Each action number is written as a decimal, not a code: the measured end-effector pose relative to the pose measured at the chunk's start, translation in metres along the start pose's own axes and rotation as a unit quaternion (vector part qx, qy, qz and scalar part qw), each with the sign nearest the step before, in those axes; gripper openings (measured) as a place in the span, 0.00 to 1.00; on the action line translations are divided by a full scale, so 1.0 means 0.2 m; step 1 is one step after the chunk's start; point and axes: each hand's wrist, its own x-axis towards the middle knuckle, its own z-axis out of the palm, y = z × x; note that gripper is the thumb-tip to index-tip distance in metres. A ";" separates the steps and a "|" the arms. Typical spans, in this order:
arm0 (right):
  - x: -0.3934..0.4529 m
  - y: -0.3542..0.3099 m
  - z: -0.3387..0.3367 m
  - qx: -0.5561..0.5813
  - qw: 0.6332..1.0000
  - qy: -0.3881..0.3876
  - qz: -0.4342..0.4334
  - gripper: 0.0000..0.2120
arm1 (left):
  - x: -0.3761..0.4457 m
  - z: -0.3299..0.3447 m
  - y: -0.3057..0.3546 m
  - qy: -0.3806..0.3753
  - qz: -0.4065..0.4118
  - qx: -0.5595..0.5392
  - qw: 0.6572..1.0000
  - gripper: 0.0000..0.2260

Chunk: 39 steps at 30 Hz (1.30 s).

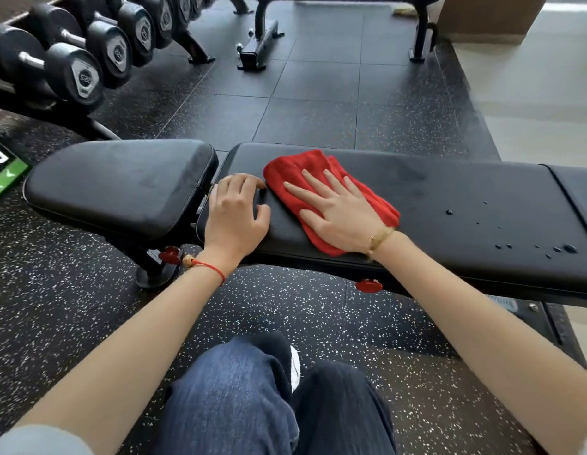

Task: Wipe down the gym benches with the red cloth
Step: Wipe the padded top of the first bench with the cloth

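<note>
Directly under a flat right hand (343, 215) lies the red cloth (321, 195), folded and spread on the black padded gym bench (449, 218). The fingers (313, 183) are straight and slightly fanned, pressing down on the cloth rather than curling round it; the palm covers the cloth's near half, and red fabric shows beyond the fingertips, to the hand's left, and along its right edge. The cloth's long axis runs diagonally, from the far left corner beyond the fingertips to the near right corner beside the wrist, roughly in line with the hand itself. A gold bracelet (379, 239) sits on that wrist.

Just to the left of the cloth, close to its left edge, the left hand (236, 211) rests on the end of the same long pad, fingers bent over the gap where the bench's separate seat pad (121, 185) begins (it holds nothing). A red string bracelet (208, 267) circles this wrist.

To the right of the pressing hand, well apart from the cloth, water droplets (554, 248) bead on the pad. Beyond the fingertips, across the dark speckled floor (302, 103), stands a rack of dumbbells (85, 57) at far left. Below the arms, the person's legs in blue jeans (233, 395) are visible.
</note>
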 end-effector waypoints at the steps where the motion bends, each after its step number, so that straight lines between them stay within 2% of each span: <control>1: -0.04 0.04 -0.01 -0.002 1.000 0.005 0.002 0.25 | 0.00 0.00 0.00 0.000 0.002 0.000 1.000 0.14; 4: -0.06 0.20 -0.05 0.001 0.999 0.005 0.047 0.25 | -0.01 0.00 0.00 0.005 0.003 -0.005 1.000 0.13; 8: 0.19 0.25 -0.08 -0.001 0.992 -0.028 0.119 0.25 | 0.00 0.00 0.01 0.010 -0.002 -0.013 1.000 0.13; 11: 0.40 0.13 -0.06 0.001 0.992 -0.036 0.123 0.25 | 0.00 -0.01 0.01 0.013 -0.005 -0.016 1.000 0.12; 14: 0.48 -0.01 -0.02 0.010 0.995 -0.037 0.088 0.25 | 0.00 -0.01 0.01 0.011 -0.008 -0.018 1.000 0.13; 18: 0.35 -0.08 0.01 0.016 0.999 -0.024 0.033 0.25 | 0.00 -0.01 0.01 0.007 -0.007 -0.015 1.000 0.14; 22: 0.11 0.01 0.02 0.011 1.000 0.001 0.006 0.25 | 0.00 -0.01 0.00 0.003 -0.001 -0.012 1.000 0.14; 25: 0.01 0.20 -0.02 -0.001 0.998 0.007 0.057 0.25 | -0.01 0.00 0.00 0.005 0.001 -0.014 1.000 0.13; 28: 0.02 0.37 -0.09 -0.001 0.986 -0.001 0.167 0.25 | -0.01 0.00 0.00 0.014 0.005 -0.016 1.000 0.13; 31: 0.06 0.34 -0.09 -0.003 0.976 -0.003 0.217 0.25 | -0.01 0.01 0.00 0.016 0.006 -0.015 1.000 0.13; 39: -0.26 0.11 -0.01 -0.026 0.991 0.039 0.127 0.25 | -0.04 0.04 0.11 -0.020 0.010 -0.018 1.000 0.17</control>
